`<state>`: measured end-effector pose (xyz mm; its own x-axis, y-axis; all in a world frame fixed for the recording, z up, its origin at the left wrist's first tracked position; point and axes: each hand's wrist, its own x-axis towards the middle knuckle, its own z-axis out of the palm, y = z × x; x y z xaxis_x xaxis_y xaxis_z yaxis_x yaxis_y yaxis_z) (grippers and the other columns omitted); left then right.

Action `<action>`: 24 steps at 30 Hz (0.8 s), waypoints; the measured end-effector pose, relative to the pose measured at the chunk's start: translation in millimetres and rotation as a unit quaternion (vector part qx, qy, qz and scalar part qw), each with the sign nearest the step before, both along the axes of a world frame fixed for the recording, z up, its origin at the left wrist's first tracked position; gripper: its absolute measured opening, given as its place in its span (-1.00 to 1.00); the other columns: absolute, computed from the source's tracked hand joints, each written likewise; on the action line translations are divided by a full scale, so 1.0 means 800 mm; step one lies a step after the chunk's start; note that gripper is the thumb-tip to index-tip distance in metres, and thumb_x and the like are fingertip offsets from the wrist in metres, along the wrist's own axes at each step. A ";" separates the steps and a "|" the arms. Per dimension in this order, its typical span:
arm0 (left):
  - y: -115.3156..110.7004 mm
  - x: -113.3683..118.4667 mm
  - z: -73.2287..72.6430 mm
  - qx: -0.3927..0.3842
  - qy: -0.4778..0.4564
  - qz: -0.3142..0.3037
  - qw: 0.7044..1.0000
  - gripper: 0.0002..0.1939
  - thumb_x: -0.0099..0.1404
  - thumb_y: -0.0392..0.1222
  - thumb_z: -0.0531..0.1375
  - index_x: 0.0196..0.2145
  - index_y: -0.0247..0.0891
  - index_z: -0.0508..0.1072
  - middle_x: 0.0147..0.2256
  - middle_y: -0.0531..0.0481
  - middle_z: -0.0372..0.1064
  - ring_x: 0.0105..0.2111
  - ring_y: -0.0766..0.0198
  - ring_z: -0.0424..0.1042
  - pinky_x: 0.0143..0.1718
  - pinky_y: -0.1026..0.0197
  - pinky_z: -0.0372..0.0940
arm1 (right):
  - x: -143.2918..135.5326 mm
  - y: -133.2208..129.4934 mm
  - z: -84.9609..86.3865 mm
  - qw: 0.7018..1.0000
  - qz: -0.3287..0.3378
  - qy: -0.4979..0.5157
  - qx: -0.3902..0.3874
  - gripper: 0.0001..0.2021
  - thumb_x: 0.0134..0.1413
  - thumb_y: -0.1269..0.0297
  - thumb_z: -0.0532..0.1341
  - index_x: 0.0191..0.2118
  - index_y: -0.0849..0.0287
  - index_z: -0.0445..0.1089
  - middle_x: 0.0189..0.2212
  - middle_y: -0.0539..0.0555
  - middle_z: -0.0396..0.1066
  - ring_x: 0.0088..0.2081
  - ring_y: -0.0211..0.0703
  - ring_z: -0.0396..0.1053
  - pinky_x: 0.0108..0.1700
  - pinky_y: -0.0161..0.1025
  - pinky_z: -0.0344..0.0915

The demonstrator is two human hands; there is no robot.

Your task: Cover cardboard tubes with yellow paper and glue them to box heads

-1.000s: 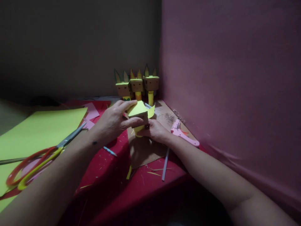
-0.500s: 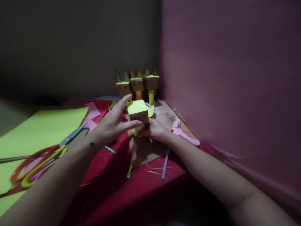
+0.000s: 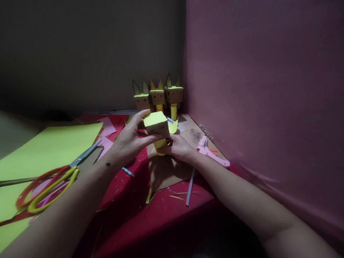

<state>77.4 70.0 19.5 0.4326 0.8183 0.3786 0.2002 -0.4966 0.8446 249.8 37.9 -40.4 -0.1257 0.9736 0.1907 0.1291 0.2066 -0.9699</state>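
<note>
A cardboard box head (image 3: 157,128) with a yellow top and small dark dots on its front sits tilted above a yellow paper tube (image 3: 160,144). My left hand (image 3: 131,135) grips the box head from the left, its thumb along the lower front and the fingers at the far side. Low down, my right hand (image 3: 180,147) is closed around the tube from the right; some of its fingers are hidden behind it. Under both hands lies a brown cardboard sheet (image 3: 166,173).
Three similar box-headed figures (image 3: 158,96) with pointed ears stand at the back corner. A pink glue gun (image 3: 213,154) and a glue stick (image 3: 190,188) lie right. Large scissors (image 3: 72,168) rest on yellow paper (image 3: 53,143) at left. A pink wall (image 3: 255,89) bounds the right side.
My left thumb and fingers have closed on the box head, which has shifted slightly left and up and tilted. More of the yellow tube shows below it.
</note>
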 end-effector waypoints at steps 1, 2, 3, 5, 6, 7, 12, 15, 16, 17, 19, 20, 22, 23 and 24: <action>-0.002 -0.001 0.004 -0.012 -0.012 0.013 1.000 -0.13 -0.02 -0.09 0.44 0.21 -0.22 0.24 -0.04 -0.15 0.43 -0.03 0.00 0.43 0.06 -0.02 0.31 | 0.000 -0.002 0.003 1.000 0.001 0.009 -0.001 -0.70 -0.16 0.38 0.37 -0.20 0.23 0.46 -0.33 0.03 0.47 -0.30 -0.17 0.37 -0.21 -0.21 0.32; -0.003 -0.002 0.009 -0.027 -0.022 0.024 0.999 -0.16 -0.01 -0.08 0.44 0.20 -0.24 0.26 -0.07 -0.13 0.45 -0.04 0.00 0.43 0.04 0.01 0.32 | -0.001 -0.005 0.006 1.000 0.006 0.020 -0.001 -0.70 -0.15 0.37 0.36 -0.19 0.22 0.46 -0.32 0.02 0.47 -0.29 -0.18 0.38 -0.20 -0.22 0.33; -0.005 -0.003 0.013 -0.042 -0.033 0.034 0.998 -0.18 -0.01 -0.06 0.44 0.18 -0.24 0.29 -0.10 -0.12 0.47 -0.05 0.01 0.44 0.01 0.04 0.34 | -0.001 -0.007 0.009 0.999 0.014 0.032 0.000 -0.69 -0.13 0.35 0.35 -0.17 0.22 0.46 -0.31 0.02 0.48 -0.28 -0.18 0.39 -0.19 -0.22 0.33; -0.007 -0.006 0.019 -0.070 -0.057 0.049 0.995 -0.26 0.01 -0.03 0.44 0.12 -0.22 0.36 -0.14 -0.10 0.49 -0.07 0.02 0.45 -0.07 0.11 0.38 | -0.001 -0.013 0.014 0.998 0.029 0.058 0.007 -0.69 -0.10 0.31 0.35 -0.15 0.22 0.46 -0.27 0.03 0.49 -0.24 -0.16 0.41 -0.13 -0.20 0.33; -0.007 -0.008 0.021 -0.080 -0.065 0.050 0.993 -0.31 0.02 -0.02 0.43 0.09 -0.21 0.39 -0.15 -0.09 0.50 -0.09 0.03 0.46 -0.10 0.13 0.39 | -0.001 -0.015 0.016 0.997 0.036 0.071 0.012 -0.68 -0.09 0.28 0.36 -0.14 0.21 0.46 -0.24 0.05 0.50 -0.21 -0.15 0.42 -0.10 -0.18 0.33; -0.007 -0.009 0.021 -0.086 -0.075 0.046 0.992 -0.35 0.04 -0.01 0.42 0.07 -0.20 0.41 -0.14 -0.08 0.51 -0.10 0.05 0.47 -0.12 0.15 0.39 | -0.002 -0.017 0.018 0.996 0.040 0.081 0.017 -0.66 -0.08 0.25 0.37 -0.13 0.21 0.46 -0.21 0.06 0.50 -0.18 -0.13 0.43 -0.07 -0.17 0.33; 0.001 -0.011 0.014 -0.137 -0.125 -0.003 0.983 -0.49 0.11 -0.06 0.38 0.00 -0.27 0.46 -0.12 -0.12 0.51 -0.16 0.13 0.51 -0.17 0.19 0.41 | -0.006 -0.024 0.019 0.992 0.048 0.114 0.014 -0.58 -0.09 0.19 0.40 -0.07 0.19 0.43 -0.16 0.07 0.51 -0.15 -0.11 0.45 -0.07 -0.17 0.36; 0.005 -0.010 0.011 -0.179 -0.151 -0.025 0.972 -0.54 0.08 -0.08 0.39 -0.09 -0.33 0.49 -0.18 -0.14 0.54 -0.23 0.16 0.52 -0.29 0.25 0.42 | -0.008 -0.028 0.020 0.990 0.051 0.128 0.007 -0.56 -0.09 0.18 0.41 -0.05 0.19 0.42 -0.17 0.08 0.51 -0.16 -0.11 0.46 -0.10 -0.18 0.39; 0.006 -0.009 0.010 -0.190 -0.156 -0.028 0.969 -0.56 0.07 -0.09 0.39 -0.12 -0.34 0.49 -0.20 -0.14 0.55 -0.27 0.17 0.53 -0.33 0.27 0.42 | -0.008 -0.028 0.020 0.990 0.053 0.131 0.007 -0.56 -0.09 0.16 0.41 -0.05 0.19 0.42 -0.17 0.08 0.51 -0.16 -0.11 0.46 -0.10 -0.18 0.40; 0.006 -0.008 0.010 -0.199 -0.159 -0.029 0.967 -0.57 0.07 -0.09 0.40 -0.14 -0.34 0.49 -0.22 -0.14 0.55 -0.30 0.18 0.53 -0.36 0.28 0.42 | -0.009 -0.029 0.020 0.990 0.054 0.132 0.008 -0.55 -0.09 0.15 0.42 -0.06 0.18 0.42 -0.17 0.08 0.51 -0.16 -0.11 0.46 -0.10 -0.18 0.40; 0.005 -0.007 0.010 -0.212 -0.164 -0.033 0.963 -0.59 0.08 -0.09 0.39 -0.14 -0.33 0.49 -0.24 -0.15 0.56 -0.32 0.17 0.54 -0.38 0.27 0.43 | -0.009 -0.029 0.019 0.989 0.052 0.136 0.007 -0.54 -0.10 0.14 0.43 -0.05 0.18 0.42 -0.15 0.09 0.51 -0.14 -0.10 0.47 -0.09 -0.18 0.40; 0.004 -0.006 0.010 -0.216 -0.165 -0.037 0.962 -0.58 0.09 -0.09 0.38 -0.12 -0.32 0.49 -0.24 -0.15 0.56 -0.32 0.15 0.55 -0.39 0.25 0.43 | -0.009 -0.029 0.019 0.989 0.049 0.138 0.007 -0.53 -0.10 0.14 0.43 -0.05 0.18 0.41 -0.14 0.10 0.51 -0.13 -0.10 0.47 -0.08 -0.18 0.41; 0.001 -0.004 0.009 -0.220 -0.171 -0.049 0.959 -0.57 0.12 -0.08 0.37 -0.08 -0.29 0.47 -0.23 -0.15 0.57 -0.31 0.12 0.55 -0.40 0.22 0.43 | -0.010 -0.030 0.017 0.990 0.041 0.137 0.006 -0.52 -0.10 0.15 0.43 -0.04 0.18 0.40 -0.12 0.10 0.50 -0.12 -0.08 0.47 -0.08 -0.17 0.41; 0.000 -0.003 0.009 -0.220 -0.174 -0.051 0.959 -0.58 0.13 -0.08 0.36 -0.07 -0.28 0.47 -0.25 -0.13 0.57 -0.33 0.12 0.55 -0.42 0.21 0.43 | -0.010 -0.030 0.017 0.990 0.036 0.137 0.005 -0.52 -0.11 0.15 0.43 -0.05 0.18 0.40 -0.12 0.11 0.50 -0.12 -0.08 0.47 -0.08 -0.17 0.42; -0.001 -0.002 0.008 -0.219 -0.175 -0.047 0.959 -0.60 0.14 -0.09 0.35 -0.09 -0.28 0.47 -0.29 -0.11 0.56 -0.38 0.15 0.54 -0.45 0.22 0.42 | -0.010 -0.030 0.017 0.990 0.034 0.135 0.004 -0.52 -0.11 0.15 0.43 -0.05 0.18 0.39 -0.13 0.11 0.50 -0.12 -0.07 0.47 -0.09 -0.16 0.42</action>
